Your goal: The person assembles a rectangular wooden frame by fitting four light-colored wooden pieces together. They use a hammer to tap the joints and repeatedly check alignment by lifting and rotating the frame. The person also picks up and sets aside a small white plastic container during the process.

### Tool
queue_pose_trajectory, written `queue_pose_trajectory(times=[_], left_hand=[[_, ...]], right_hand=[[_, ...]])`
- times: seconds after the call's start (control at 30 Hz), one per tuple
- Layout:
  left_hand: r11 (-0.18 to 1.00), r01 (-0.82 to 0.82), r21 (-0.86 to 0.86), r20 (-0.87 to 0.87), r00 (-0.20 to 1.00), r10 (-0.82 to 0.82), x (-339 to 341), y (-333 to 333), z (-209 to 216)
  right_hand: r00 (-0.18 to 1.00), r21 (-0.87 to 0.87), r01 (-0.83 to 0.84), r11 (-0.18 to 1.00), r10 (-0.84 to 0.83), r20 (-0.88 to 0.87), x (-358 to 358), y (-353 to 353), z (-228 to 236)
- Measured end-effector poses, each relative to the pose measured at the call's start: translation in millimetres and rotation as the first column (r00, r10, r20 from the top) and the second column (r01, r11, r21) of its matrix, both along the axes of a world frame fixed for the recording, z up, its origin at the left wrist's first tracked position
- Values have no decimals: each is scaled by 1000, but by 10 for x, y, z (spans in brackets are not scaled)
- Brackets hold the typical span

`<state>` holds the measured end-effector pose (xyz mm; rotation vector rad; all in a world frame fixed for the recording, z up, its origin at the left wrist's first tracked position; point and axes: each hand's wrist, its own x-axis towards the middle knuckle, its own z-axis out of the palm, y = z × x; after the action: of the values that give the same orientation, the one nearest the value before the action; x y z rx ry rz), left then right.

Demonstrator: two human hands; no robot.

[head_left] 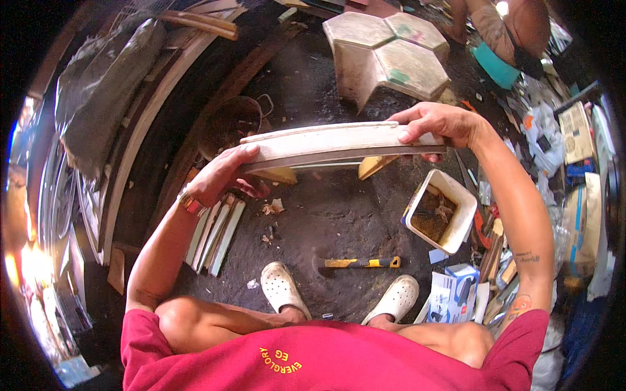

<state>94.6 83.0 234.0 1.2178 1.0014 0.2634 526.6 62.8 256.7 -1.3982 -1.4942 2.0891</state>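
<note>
A long white-painted wooden piece (332,141) is held level in front of me, its narrow face turned up. My left hand (218,177) grips its left end, thumb on top and fingers underneath. At the other end my right hand (443,127) is closed round it, thumb on the upper face. Light wooden blocks (375,167) show beneath the piece, near both ends; whether they are joined to it I cannot tell. On the ground between my feet and the piece lies a hammer-like tool with a yellow and black handle (362,263).
Several white strips (225,233) lie at the left. A square white tub (464,229) of brownish liquid stands at the right, near a blue-and-white box (462,287). Ahead is a hexagon-topped block (362,29). Scrap lines both sides. Another person (499,32) seems partly visible at upper right.
</note>
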Motion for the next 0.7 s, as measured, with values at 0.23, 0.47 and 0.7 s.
queue_pose_trajectory(times=[0.23, 0.47, 0.7], left_hand=[[999, -28, 26, -37, 999, 29, 7, 134, -98], [996, -35, 78, -71, 997, 41, 35, 129, -78], [997, -56, 44, -93, 994, 60, 54, 176, -77]], right_hand=[[998, -10, 8, 1000, -8, 55, 3, 137, 52], [996, -39, 61, 997, -59, 61, 0, 158, 73], [992, 23, 120, 992, -121, 27, -29, 101, 92]])
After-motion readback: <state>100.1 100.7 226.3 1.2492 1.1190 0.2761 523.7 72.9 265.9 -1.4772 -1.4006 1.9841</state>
